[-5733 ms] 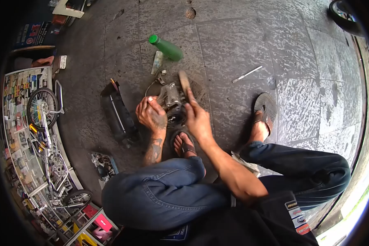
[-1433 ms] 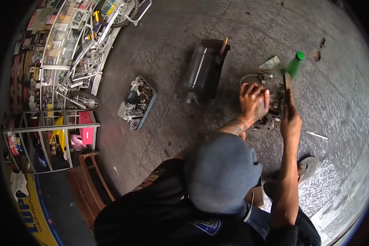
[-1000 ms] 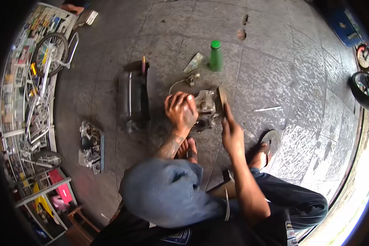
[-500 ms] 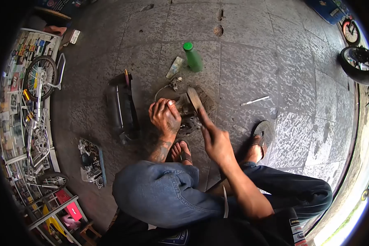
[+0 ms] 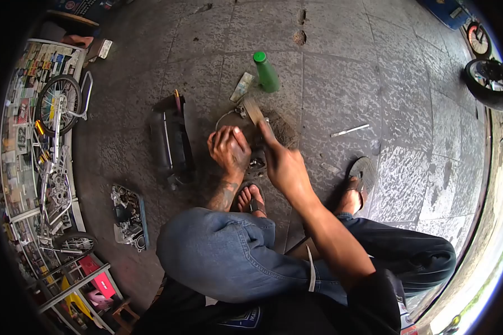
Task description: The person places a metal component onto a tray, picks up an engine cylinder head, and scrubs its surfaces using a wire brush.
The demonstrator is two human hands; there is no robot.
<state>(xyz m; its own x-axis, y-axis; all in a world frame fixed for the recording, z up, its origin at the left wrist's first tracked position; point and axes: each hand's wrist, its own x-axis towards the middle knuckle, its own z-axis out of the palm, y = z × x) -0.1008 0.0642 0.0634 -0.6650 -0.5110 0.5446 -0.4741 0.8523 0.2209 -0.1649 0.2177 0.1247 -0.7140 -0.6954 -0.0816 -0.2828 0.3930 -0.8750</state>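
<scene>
My right hand [image 5: 288, 167] grips a flat, wood-coloured tool [image 5: 252, 111], with a finger stretched along it. Its working end is hidden, so its exact kind does not show. Just left of it, my left hand [image 5: 231, 149] is closed in a fist, thumb on top; whatever lies inside the fingers is hidden. Below and between both hands, a dark greasy metal part [image 5: 256, 164] shows partly near the floor. Beyond them stands a green bottle [image 5: 267, 77] with a green cap, beside a crumpled printed packet [image 5: 242, 86].
A black open container [image 5: 172, 137] rests left of my hands. Farther left lies a tray of metal engine parts [image 5: 129, 218], near a glass display case [image 5: 22, 139] with a motorcycle frame before it. A thin silver strip [image 5: 349, 130] lies at right. Motorcycle wheels [image 5: 486, 78] stand far right.
My right hand and the wooden tool have moved up and to the left, closer to my left hand. The left hand has shifted only slightly, along with the camera view.
</scene>
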